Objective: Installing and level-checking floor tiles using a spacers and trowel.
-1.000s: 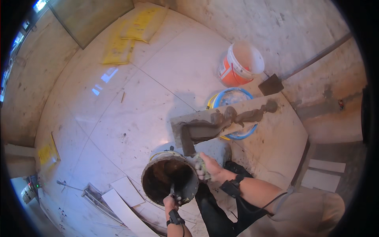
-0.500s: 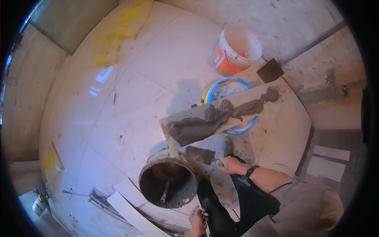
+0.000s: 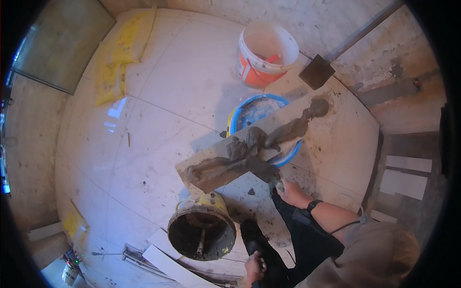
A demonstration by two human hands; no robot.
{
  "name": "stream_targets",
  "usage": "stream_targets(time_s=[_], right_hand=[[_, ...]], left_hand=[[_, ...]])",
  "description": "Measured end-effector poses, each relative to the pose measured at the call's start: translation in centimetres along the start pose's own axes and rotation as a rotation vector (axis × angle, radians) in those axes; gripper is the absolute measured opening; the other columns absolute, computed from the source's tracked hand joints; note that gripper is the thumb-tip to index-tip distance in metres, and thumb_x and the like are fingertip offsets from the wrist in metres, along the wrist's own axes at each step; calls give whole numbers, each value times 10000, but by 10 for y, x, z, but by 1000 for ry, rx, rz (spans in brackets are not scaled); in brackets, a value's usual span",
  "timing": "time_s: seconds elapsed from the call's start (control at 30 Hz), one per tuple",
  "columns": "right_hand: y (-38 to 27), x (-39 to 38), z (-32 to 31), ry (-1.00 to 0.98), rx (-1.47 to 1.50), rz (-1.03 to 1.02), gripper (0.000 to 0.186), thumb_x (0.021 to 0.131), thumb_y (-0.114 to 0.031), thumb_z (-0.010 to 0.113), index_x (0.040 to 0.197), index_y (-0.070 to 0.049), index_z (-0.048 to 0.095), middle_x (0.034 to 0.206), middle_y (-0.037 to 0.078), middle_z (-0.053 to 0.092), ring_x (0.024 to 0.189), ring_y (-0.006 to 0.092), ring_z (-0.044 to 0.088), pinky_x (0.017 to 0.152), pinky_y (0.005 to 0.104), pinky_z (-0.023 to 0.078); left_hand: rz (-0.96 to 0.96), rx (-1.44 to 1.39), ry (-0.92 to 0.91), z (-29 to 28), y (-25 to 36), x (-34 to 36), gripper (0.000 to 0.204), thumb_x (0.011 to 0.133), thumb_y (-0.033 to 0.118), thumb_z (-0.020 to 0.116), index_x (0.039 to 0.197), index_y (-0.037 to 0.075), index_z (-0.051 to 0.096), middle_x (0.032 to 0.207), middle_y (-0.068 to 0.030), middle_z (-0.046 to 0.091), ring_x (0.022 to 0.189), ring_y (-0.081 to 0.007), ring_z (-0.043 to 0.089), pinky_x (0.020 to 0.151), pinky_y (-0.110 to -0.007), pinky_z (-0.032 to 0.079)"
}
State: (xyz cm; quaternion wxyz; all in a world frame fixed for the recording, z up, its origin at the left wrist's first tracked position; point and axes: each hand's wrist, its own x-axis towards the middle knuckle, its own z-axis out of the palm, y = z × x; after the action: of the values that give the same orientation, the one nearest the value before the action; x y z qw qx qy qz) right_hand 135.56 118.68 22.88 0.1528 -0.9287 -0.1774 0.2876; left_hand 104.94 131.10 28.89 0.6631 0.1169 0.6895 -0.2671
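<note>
My right hand [image 3: 291,193] grips the handle of a trowel [image 3: 264,170], its blade coated in grey mortar. The blade lies against the mortar [image 3: 216,168] spread in uneven lumps along a long tile [image 3: 197,161]. This tile rests slantwise across a blue-rimmed bucket [image 3: 238,113], hiding part of its opening. Low in the view, my left hand [image 3: 255,267] is closed beside my leg; whatever its fingers hold, if anything, cannot be made out. Close by on its left, a mortar-crusted bucket [image 3: 201,235] lies tipped with its mouth toward me and a stick-like thing inside.
A white and orange bucket [image 3: 266,60] stands at the back, near a dark square plate on a pole [image 3: 317,72]. Yellow bags [image 3: 127,43] lie far left. Long tile strips [image 3: 168,264] and a metal-railed tool [image 3: 144,259] lie at lower left; white pieces [image 3: 403,182] lie right.
My right hand has brought the trowel from beside the tipped bucket up to the tile's near edge. The mortar there is now pushed into ridges. My left hand has shifted slightly right.
</note>
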Motion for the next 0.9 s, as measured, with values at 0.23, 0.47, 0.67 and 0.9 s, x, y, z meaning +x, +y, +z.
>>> stream_targets(time_s=[0.23, 0.47, 0.67, 0.9], right_hand=[[-30, -60, -17, 4, 339, 138, 449, 825, -373, 634, 945, 37, 497, 793, 283, 614, 775, 466, 600, 664, 525, 476], [-103, 16, -85, -118, -22, -45, 442, 929, -402, 423, 989, 25, 520, 837, 293, 617, 829, 466, 594, 726, 534, 460], [-38, 25, -94, -19, 223, 262, 475, 937, -462, 400, 966, -2, 516, 824, 261, 604, 750, 408, 606, 700, 507, 470], [-141, 3, -41, -316, 1710, 689, 394, 950, -500, 422, 878, -120, 497, 634, 9, 484, 501, 162, 497, 451, 349, 433]], left_hand=[[147, -14, 115, 20, 9, -10, 212, 900, 265, 589, 841, 72, 525, 539, -33, 446, 365, -163, 400, 325, -290, 275], [208, -33, 158, 21, 11, -7, 236, 898, 269, 592, 828, 67, 492, 513, -34, 420, 351, -161, 387, 316, -299, 279], [261, -62, 130, 24, 10, -6, 244, 906, 273, 581, 812, 67, 489, 501, -34, 419, 338, -154, 382, 307, -294, 281], [296, -154, 119, 23, 5, -11, 281, 906, 272, 579, 718, 87, 483, 496, -35, 443, 337, -151, 397, 301, -295, 292]])
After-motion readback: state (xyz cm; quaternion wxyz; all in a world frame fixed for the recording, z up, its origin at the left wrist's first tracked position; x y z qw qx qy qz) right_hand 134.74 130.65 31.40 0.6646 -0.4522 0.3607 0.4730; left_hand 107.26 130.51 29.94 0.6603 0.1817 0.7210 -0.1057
